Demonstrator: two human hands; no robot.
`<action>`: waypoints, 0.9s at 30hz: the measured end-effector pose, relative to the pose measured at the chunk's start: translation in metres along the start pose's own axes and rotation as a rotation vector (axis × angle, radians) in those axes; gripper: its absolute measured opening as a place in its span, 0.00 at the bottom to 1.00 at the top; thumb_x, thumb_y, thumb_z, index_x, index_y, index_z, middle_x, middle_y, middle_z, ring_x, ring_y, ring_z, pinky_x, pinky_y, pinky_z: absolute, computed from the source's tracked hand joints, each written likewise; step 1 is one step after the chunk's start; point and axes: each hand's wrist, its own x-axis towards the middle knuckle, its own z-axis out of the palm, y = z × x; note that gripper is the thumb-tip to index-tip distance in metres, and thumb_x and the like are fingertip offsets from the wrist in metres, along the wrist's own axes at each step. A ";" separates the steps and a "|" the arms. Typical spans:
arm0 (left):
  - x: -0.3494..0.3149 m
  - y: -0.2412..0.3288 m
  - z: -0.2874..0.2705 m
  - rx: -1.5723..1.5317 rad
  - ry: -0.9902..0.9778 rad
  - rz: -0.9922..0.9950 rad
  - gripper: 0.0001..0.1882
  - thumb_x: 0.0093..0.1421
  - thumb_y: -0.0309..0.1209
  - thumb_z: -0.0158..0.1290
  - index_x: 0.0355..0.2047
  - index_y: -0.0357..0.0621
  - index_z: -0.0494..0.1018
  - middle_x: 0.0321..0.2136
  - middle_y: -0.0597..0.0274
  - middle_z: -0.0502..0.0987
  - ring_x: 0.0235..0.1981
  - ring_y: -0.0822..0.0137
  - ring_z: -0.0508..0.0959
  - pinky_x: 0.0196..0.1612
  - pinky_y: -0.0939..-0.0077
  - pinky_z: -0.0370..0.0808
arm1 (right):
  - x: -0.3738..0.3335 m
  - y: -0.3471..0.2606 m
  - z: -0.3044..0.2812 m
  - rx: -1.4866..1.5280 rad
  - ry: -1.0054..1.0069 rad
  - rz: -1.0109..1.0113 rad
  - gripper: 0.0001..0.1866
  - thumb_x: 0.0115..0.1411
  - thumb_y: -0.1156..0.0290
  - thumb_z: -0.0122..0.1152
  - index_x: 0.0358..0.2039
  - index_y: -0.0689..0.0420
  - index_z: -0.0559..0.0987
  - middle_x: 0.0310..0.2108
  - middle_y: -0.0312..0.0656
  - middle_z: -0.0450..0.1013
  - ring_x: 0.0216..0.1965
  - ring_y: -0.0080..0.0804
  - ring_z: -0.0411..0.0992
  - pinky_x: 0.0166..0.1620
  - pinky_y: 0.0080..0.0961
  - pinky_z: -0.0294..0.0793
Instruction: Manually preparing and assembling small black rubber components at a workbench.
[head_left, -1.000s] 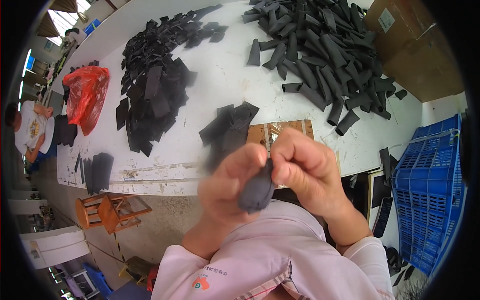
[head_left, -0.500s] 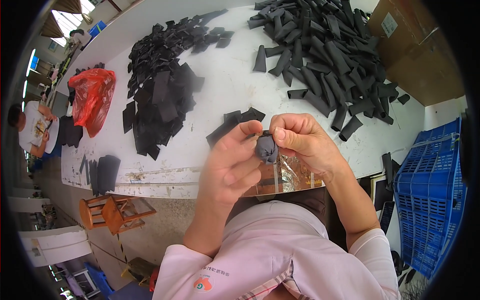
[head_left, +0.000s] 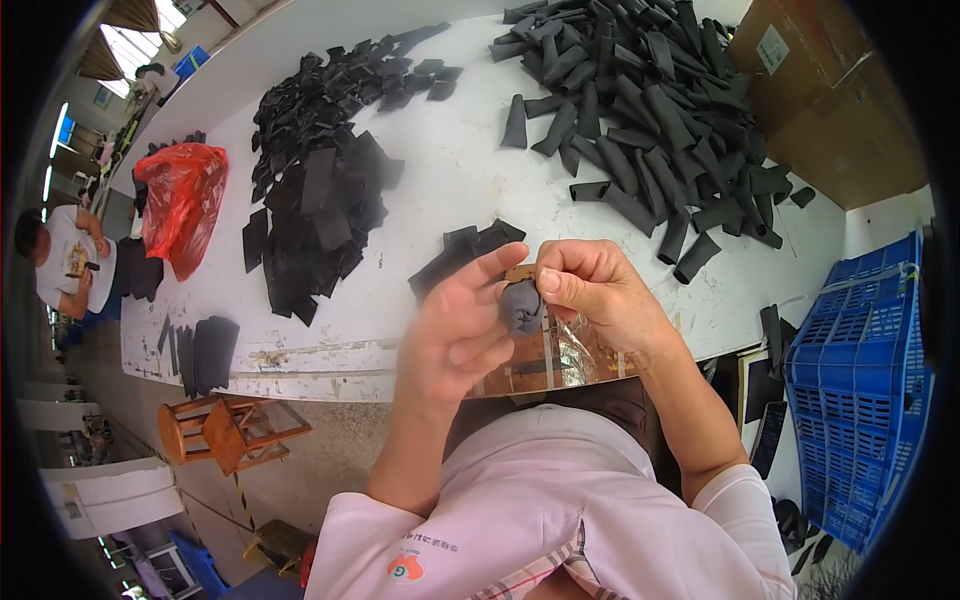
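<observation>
Above the near edge of the table, my right hand (head_left: 592,292) pinches a bunched dark grey fabric piece (head_left: 521,308) between thumb and fingers. It looks rounded and gathered, with folds on its face. My left hand (head_left: 455,318) is beside its left side, index finger stretched out, the other fingers loosely bent and somewhat blurred. Whether those fingers touch the piece is hard to see. A few flat black fabric pieces (head_left: 462,252) lie on the table just beyond my left hand. Under my hands is a brown, tape-covered board (head_left: 590,365) at the table edge.
A heap of dark grey fabric tubes (head_left: 640,110) lies far right, by a cardboard box (head_left: 830,110). Flat black pieces (head_left: 320,200) pile up at left, near a red plastic bag (head_left: 185,205). A blue crate (head_left: 855,390) stands right, a wooden stool (head_left: 235,430) lower left.
My left fingers have drawn slightly away from the top of the fabric piece. The piece has turned, showing a rounder, folded face. My right hand still pinches it.
</observation>
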 end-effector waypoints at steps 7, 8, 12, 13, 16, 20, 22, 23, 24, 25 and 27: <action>-0.015 -0.024 0.032 0.993 0.322 0.414 0.12 0.54 0.16 0.45 0.40 0.33 0.68 0.32 0.59 0.72 0.29 0.77 0.70 0.35 0.85 0.69 | -0.010 -0.006 0.012 -0.800 0.176 -0.605 0.06 0.46 0.77 0.59 0.21 0.61 0.70 0.20 0.39 0.62 0.20 0.28 0.61 0.22 0.20 0.60; -0.014 -0.029 0.031 1.072 0.344 0.478 0.11 0.54 0.16 0.45 0.38 0.34 0.69 0.32 0.60 0.71 0.30 0.77 0.70 0.35 0.86 0.69 | -0.012 -0.005 0.015 -0.839 0.227 -0.630 0.06 0.45 0.77 0.60 0.21 0.60 0.70 0.21 0.39 0.62 0.20 0.30 0.62 0.23 0.21 0.62; -0.007 -0.038 0.028 1.147 0.366 0.652 0.06 0.55 0.17 0.45 0.33 0.35 0.70 0.32 0.62 0.70 0.30 0.79 0.69 0.32 0.87 0.68 | -0.016 -0.005 0.017 -0.881 0.251 -0.680 0.06 0.44 0.77 0.60 0.21 0.60 0.71 0.21 0.39 0.62 0.20 0.30 0.63 0.23 0.22 0.62; -0.006 -0.038 0.028 1.135 0.362 0.708 0.06 0.55 0.18 0.45 0.33 0.35 0.70 0.30 0.62 0.70 0.28 0.79 0.70 0.29 0.89 0.68 | -0.016 -0.005 0.018 -0.870 0.252 -0.644 0.07 0.44 0.76 0.61 0.21 0.60 0.71 0.20 0.39 0.62 0.20 0.30 0.63 0.23 0.22 0.62; -0.008 -0.036 0.029 0.918 0.465 0.576 0.06 0.54 0.19 0.48 0.33 0.32 0.69 0.26 0.58 0.73 0.16 0.84 0.66 0.16 0.93 0.61 | -0.015 -0.006 0.017 -0.847 0.242 -0.575 0.07 0.45 0.75 0.60 0.21 0.60 0.71 0.19 0.39 0.62 0.20 0.30 0.63 0.23 0.21 0.62; -0.003 -0.015 0.022 0.209 0.143 0.275 0.12 0.54 0.19 0.45 0.40 0.31 0.64 0.26 0.50 0.73 0.07 0.84 0.59 0.09 0.91 0.52 | -0.008 -0.007 0.007 -0.622 0.207 -0.391 0.08 0.52 0.71 0.57 0.21 0.61 0.70 0.17 0.35 0.62 0.20 0.22 0.61 0.23 0.18 0.60; 0.000 -0.011 0.021 0.008 0.043 0.134 0.12 0.55 0.18 0.43 0.41 0.31 0.64 0.26 0.50 0.73 0.06 0.84 0.57 0.08 0.91 0.51 | -0.009 -0.008 0.007 -0.437 0.141 -0.304 0.10 0.54 0.69 0.56 0.21 0.61 0.70 0.17 0.32 0.62 0.20 0.19 0.59 0.23 0.17 0.59; 0.000 -0.011 0.021 -0.193 -0.058 -0.006 0.12 0.55 0.18 0.42 0.41 0.31 0.64 0.26 0.50 0.73 0.05 0.85 0.56 0.08 0.91 0.50 | -0.009 -0.009 0.007 -0.253 0.073 -0.217 0.11 0.55 0.67 0.54 0.21 0.60 0.70 0.17 0.29 0.62 0.21 0.15 0.58 0.23 0.16 0.58; 0.000 -0.011 0.019 -0.220 -0.005 -0.026 0.13 0.55 0.18 0.40 0.42 0.31 0.64 0.25 0.51 0.73 0.04 0.85 0.53 0.07 0.90 0.48 | -0.008 -0.005 0.005 -0.252 0.072 -0.213 0.11 0.55 0.67 0.54 0.21 0.60 0.70 0.17 0.29 0.62 0.21 0.15 0.58 0.23 0.16 0.58; 0.000 -0.011 0.009 -0.222 -0.002 -0.029 0.13 0.55 0.18 0.40 0.42 0.31 0.64 0.25 0.51 0.73 0.04 0.85 0.53 0.07 0.90 0.48 | -0.005 0.003 0.000 -0.166 0.045 -0.099 0.12 0.56 0.66 0.54 0.21 0.60 0.70 0.17 0.28 0.62 0.21 0.14 0.57 0.23 0.15 0.58; -0.001 -0.017 -0.022 -0.111 0.094 -0.022 0.11 0.57 0.20 0.39 0.39 0.37 0.68 0.27 0.56 0.75 0.08 0.84 0.56 0.09 0.91 0.50 | -0.006 0.022 -0.008 -0.084 0.025 0.016 0.12 0.57 0.65 0.53 0.21 0.59 0.70 0.17 0.27 0.62 0.21 0.13 0.56 0.23 0.14 0.57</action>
